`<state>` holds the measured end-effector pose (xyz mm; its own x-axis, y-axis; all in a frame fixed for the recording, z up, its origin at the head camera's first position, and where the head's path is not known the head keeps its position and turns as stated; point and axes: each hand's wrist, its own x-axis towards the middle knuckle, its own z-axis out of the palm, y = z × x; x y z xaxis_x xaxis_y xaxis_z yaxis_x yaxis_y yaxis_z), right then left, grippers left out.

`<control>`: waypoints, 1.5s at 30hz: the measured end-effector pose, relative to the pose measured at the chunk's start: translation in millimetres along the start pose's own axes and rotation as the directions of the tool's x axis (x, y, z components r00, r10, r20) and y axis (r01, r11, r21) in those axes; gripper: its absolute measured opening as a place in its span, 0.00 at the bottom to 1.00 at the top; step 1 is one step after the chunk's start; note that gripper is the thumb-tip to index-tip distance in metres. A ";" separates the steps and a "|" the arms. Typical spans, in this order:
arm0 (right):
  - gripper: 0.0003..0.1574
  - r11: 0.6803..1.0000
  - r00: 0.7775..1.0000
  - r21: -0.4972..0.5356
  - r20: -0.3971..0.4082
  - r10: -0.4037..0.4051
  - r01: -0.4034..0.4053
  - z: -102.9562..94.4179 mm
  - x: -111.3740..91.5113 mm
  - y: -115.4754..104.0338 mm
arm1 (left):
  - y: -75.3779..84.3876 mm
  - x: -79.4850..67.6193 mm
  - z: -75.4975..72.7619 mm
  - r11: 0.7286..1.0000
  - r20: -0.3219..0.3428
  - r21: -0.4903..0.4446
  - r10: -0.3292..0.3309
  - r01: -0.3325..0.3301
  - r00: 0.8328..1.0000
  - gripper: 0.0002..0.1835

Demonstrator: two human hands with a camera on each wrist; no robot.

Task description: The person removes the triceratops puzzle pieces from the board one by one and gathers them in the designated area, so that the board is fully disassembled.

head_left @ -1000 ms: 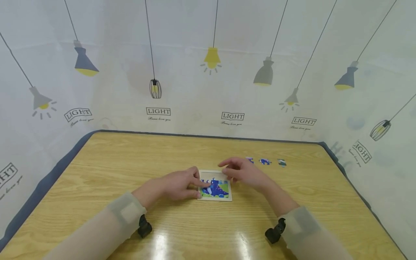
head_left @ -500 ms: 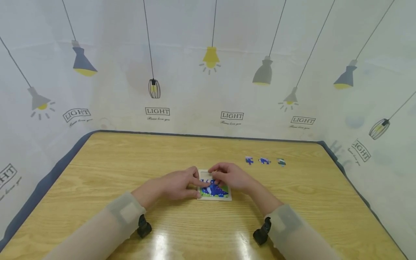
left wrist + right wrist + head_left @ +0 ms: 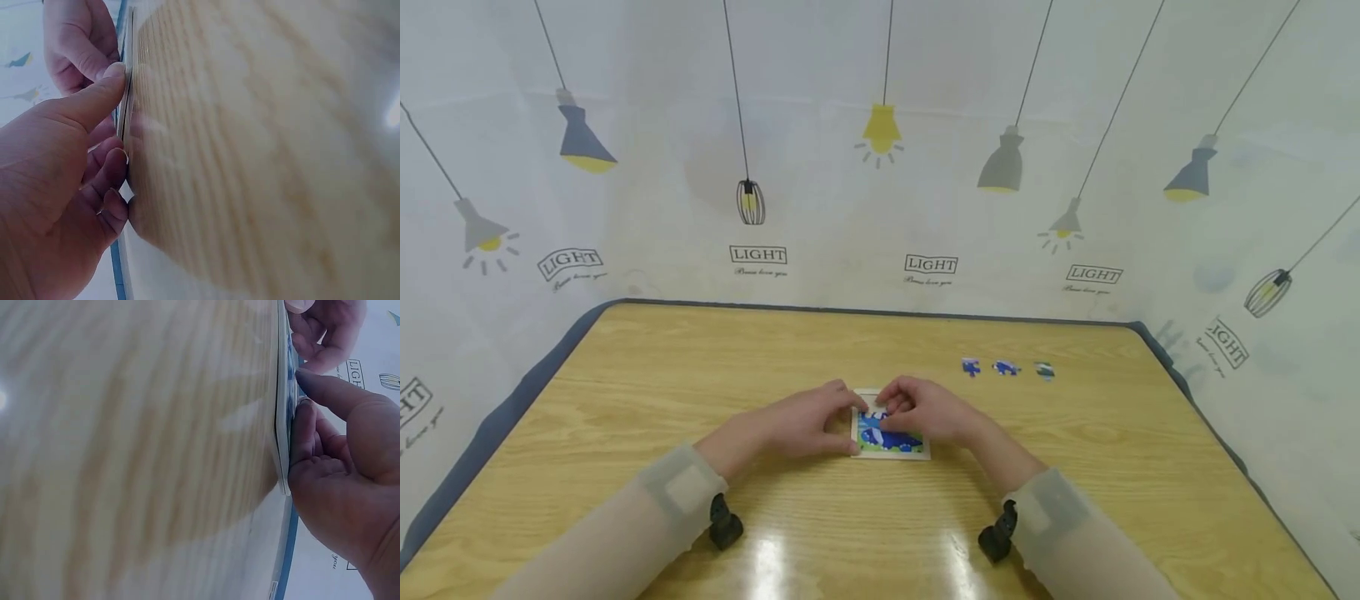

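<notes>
A small jigsaw puzzle tray (image 3: 891, 456) with a pale frame lies on the table, showing a blue dinosaur on green. My left hand (image 3: 799, 421) holds the tray's left side, thumb at the near corner and index finger near the far left part. In the left wrist view, my left thumb (image 3: 103, 94) lies along the tray's thin edge. Over the far part of the tray, my right hand (image 3: 936, 412) pinches a puzzle piece (image 3: 878, 409), mostly hidden by the fingers. From the right wrist view, the right thumb (image 3: 331, 394) points onto the picture's surface.
Three loose puzzle pieces lie in a row beyond the right hand: a left one (image 3: 971, 367), a middle one (image 3: 1006, 367) and a right one (image 3: 1044, 371). The wooden table (image 3: 700, 358) ends at a wall cover (image 3: 820, 167) printed with lamps.
My right hand has moved left from the tray's far right corner to its far middle. The left index finger has drawn back from the picture toward the tray's far left.
</notes>
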<state>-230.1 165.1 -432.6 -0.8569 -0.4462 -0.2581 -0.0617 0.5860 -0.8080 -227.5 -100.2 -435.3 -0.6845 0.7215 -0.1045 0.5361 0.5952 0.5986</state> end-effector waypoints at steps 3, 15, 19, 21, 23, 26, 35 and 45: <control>0.18 1.000 1.000 -0.019 -0.003 -0.010 0.010 1.5 0.6 0.1 | -1.9 1.2 0.7 0.999 -0.017 -0.039 -0.036 0.035 0.999 0.39; 0.16 0.995 1.000 -0.100 -0.006 -0.027 0.026 4.5 -1.5 -7.6 | -6.7 9.9 0.3 1.000 -0.009 -0.002 -0.007 0.007 1.000 0.40; 0.15 0.995 1.000 -0.100 -0.010 -0.024 0.023 5.5 -1.0 -8.3 | -5.6 10.8 0.0 1.000 -0.009 0.013 -0.018 0.018 1.000 0.39; 0.15 0.995 1.000 -0.096 -0.012 -0.019 0.018 5.9 -0.6 -8.3 | -5.3 11.0 -0.1 1.000 -0.008 0.008 -0.028 0.028 1.000 0.39; 0.15 0.996 1.000 -0.089 -0.015 -0.013 0.012 6.3 -0.3 -8.0 | -5.1 11.4 -0.1 0.999 -0.006 0.004 -0.036 0.036 0.999 0.39; 0.16 0.997 1.000 -0.080 -0.022 -0.002 0.001 6.6 -0.6 -7.0 | -5.0 11.7 0.0 0.999 -0.002 -0.001 -0.051 0.051 0.999 0.39; 0.16 1.000 0.999 -0.025 -0.030 -0.018 0.018 6.8 -3.3 -2.9 | -3.8 12.6 -0.6 0.999 -0.009 -0.018 -0.049 0.048 0.999 0.39; 0.08 0.998 0.997 0.012 -0.046 -0.067 0.068 3.7 -2.2 5.7 | -4.8 13.9 0.3 0.997 -0.011 -0.009 -0.076 0.076 0.997 0.39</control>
<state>-226.7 166.9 -438.6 -0.8735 -0.4530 -0.1784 -0.1135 0.5458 -0.8302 -239.4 -92.9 -439.8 -0.7286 0.6703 -0.1407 0.4784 0.6451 0.5958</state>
